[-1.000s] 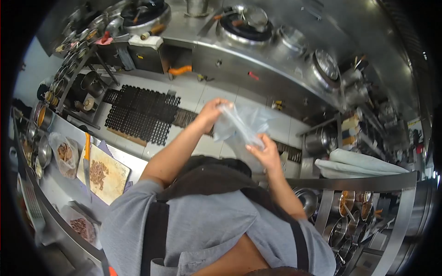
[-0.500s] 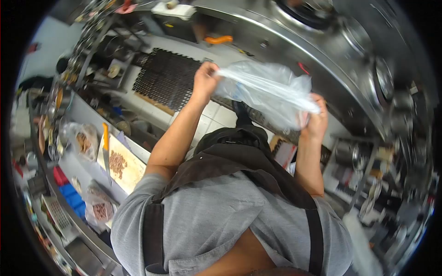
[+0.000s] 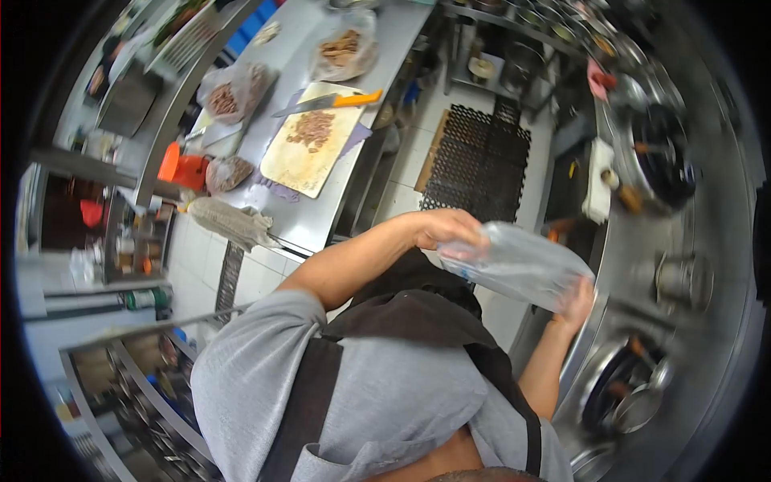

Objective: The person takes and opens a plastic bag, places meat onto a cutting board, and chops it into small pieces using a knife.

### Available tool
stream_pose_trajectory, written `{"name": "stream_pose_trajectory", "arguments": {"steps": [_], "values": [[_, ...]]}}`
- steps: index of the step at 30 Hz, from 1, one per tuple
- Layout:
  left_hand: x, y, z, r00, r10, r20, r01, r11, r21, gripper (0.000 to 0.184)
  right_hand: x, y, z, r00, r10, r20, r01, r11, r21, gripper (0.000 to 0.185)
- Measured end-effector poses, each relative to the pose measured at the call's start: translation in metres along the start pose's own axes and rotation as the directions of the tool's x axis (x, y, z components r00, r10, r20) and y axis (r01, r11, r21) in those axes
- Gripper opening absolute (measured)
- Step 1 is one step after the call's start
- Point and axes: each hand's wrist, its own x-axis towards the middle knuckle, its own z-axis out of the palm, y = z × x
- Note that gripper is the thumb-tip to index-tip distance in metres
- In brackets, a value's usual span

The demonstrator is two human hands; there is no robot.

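A clear plastic bag (image 3: 522,261) stretches between my two hands in front of my body. My left hand (image 3: 454,229) is closed on its left end, partly seen through the film. At the other end my right hand (image 3: 575,305) grips the bag, its fingers blurred by motion. On the steel counter to the left lies a white cutting board (image 3: 301,173). Chopped meat (image 3: 312,131) rests in its middle, and a knife with an orange handle (image 3: 357,99) lies across its far end.
Bags of brown pieces (image 3: 340,50) and chopped meat (image 3: 222,98) stand on the steel counter (image 3: 301,221). A grey cloth (image 3: 229,221) hangs at its near corner. A black rubber mat (image 3: 478,157) covers the floor ahead. On the right is a stove with a wok (image 3: 662,157).
My body and view have turned left, bringing the counter and cutting board nearer the middle. The bag stays held in both hands and now looks narrower and smoother.
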Motion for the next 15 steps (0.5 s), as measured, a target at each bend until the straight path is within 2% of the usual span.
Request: {"name": "stream_pose_trajectory", "arguments": {"steps": [1,2,4,5,7,8,10,11,12,14,15], "values": [[-0.011,0.002,-0.014,0.987,0.117,-0.108,-0.135,0.974,-0.184,0.019,0.014,0.012,0.04,0.985,-0.035,0.17,0.072,0.974,-0.216,0.023],[-0.023,0.006,-0.033,0.943,0.227,-0.244,-0.302,0.89,-0.342,0.024,0.024,0.025,0.07,0.942,-0.041,0.333,0.182,0.896,-0.404,0.029],[-0.041,0.015,-0.069,0.795,0.33,-0.509,-0.521,0.801,-0.294,0.029,0.062,0.076,0.103,0.83,0.007,0.558,0.359,0.758,-0.544,0.039],[-0.05,0.013,-0.088,0.776,0.345,-0.528,-0.547,0.785,-0.29,0.029,0.063,0.073,0.129,0.812,0.013,0.583,0.377,0.751,-0.542,0.039],[-0.064,0.014,-0.124,0.623,0.226,-0.749,-0.468,0.875,-0.125,0.035,0.04,0.059,0.195,0.701,0.054,0.712,0.375,0.821,-0.431,0.031],[-0.068,0.024,-0.14,0.608,0.243,-0.756,-0.489,0.865,-0.115,0.035,0.042,0.061,0.221,0.684,0.047,0.728,0.393,0.817,-0.422,0.031],[-0.079,0.033,-0.158,0.394,0.223,-0.892,-0.46,0.888,0.019,0.035,0.039,0.07,0.25,0.669,0.118,0.734,0.305,0.857,-0.416,0.044],[-0.087,0.045,-0.175,0.386,0.235,-0.892,-0.47,0.882,0.029,0.035,0.05,0.083,0.262,0.682,0.13,0.719,0.183,0.922,-0.34,0.036],[-0.097,0.06,-0.189,0.339,0.23,-0.912,-0.446,0.893,0.059,0.039,0.057,0.079,0.281,0.674,0.124,0.728,0.197,0.92,-0.34,0.036],[-0.115,0.076,-0.213,0.249,0.189,-0.95,-0.388,0.918,0.081,0.047,0.067,0.067,0.307,0.763,0.202,0.614,-0.004,0.951,-0.309,0.028],[-0.116,0.07,-0.241,0.297,0.245,-0.923,-0.4,0.909,0.113,0.051,0.085,0.069,0.317,0.761,0.174,0.625,0.002,0.963,-0.271,0.024]]}}
